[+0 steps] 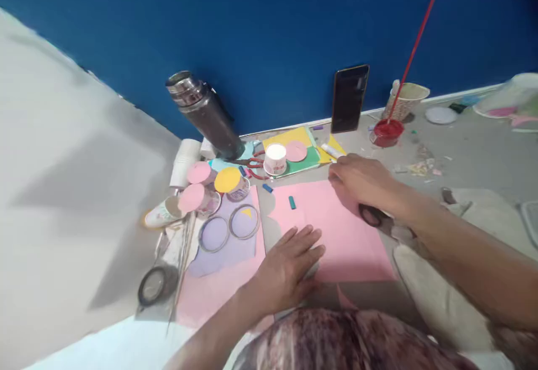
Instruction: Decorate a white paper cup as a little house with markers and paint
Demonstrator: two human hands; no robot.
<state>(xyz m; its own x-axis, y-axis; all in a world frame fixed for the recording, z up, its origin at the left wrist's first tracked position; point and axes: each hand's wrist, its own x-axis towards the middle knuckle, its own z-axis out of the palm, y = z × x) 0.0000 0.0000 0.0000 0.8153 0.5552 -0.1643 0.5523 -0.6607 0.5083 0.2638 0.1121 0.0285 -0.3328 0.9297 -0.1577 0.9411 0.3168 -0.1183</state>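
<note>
Grey floor runs up to a deep blue wall, and on that floor lies a pink sheet of paper (336, 230), the thing both hands are at. Its near edge is hidden behind the left hand and the patterned cloth at the bottom of the view.

What the right hand (361, 182) grips is hard to make out: it is curled at the sheet's far right corner, and only a dark loop, perhaps a scissors handle (370, 214), shows below the wrist, so I cannot tell for certain what it grasps. The left hand (290, 263) lies flat and released, fingers spread, pressing the sheet's near left part.

A small teal piece (292, 202) rests on the pink sheet near its far edge. To the left, a lilac sheet (222, 252) carries two rings (229, 229), beside cups capped with pink and yellow discs (212, 184). Red scissors (255, 166) lie partly under a tilted steel flask (204, 113). Farther back sit a white cup (275, 158) on stacked yellow and green paper, a phone (349, 98) leaning on the wall, and a red dish (387, 132) with a long red stick. Blur softens the right edge, where a bowl is cut off.
</note>
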